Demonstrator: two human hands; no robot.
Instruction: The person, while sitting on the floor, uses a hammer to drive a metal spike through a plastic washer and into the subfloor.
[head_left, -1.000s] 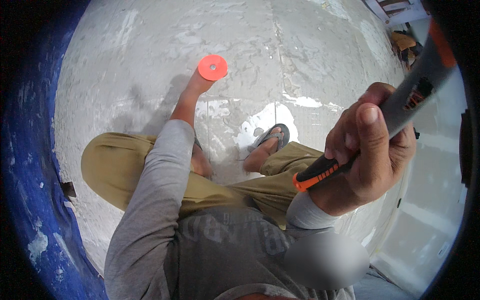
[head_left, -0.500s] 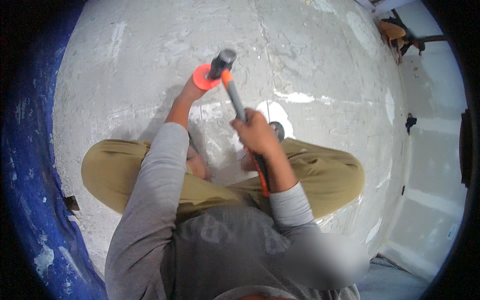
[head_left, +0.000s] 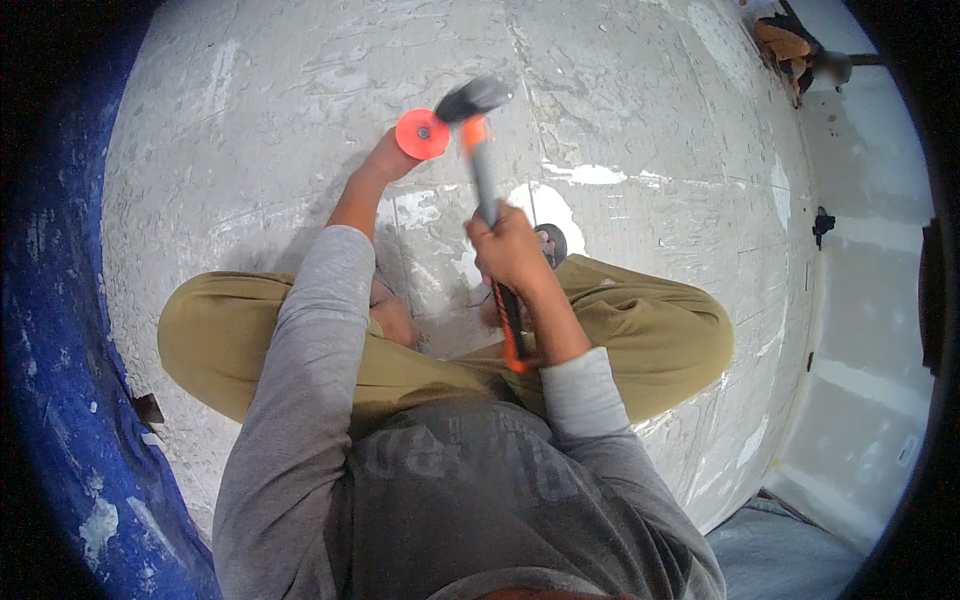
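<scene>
1 hammer [head_left: 484,172], its handle [head_left: 508,325] wrapped by the right hand [head_left: 512,248], has its blurred head [head_left: 474,99] at the upper-right edge of 1 red disc [head_left: 411,138]. The left hand [head_left: 391,158] is behind the disc; its grip cannot be told. Grey floor [head_left: 640,100] extends outward to 1 blue sheet [head_left: 60,350], left, and 1 wall [head_left: 862,330], right.

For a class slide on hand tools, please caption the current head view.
Right hand grips a hammer, its head near the orange disc above the left hand.
</scene>
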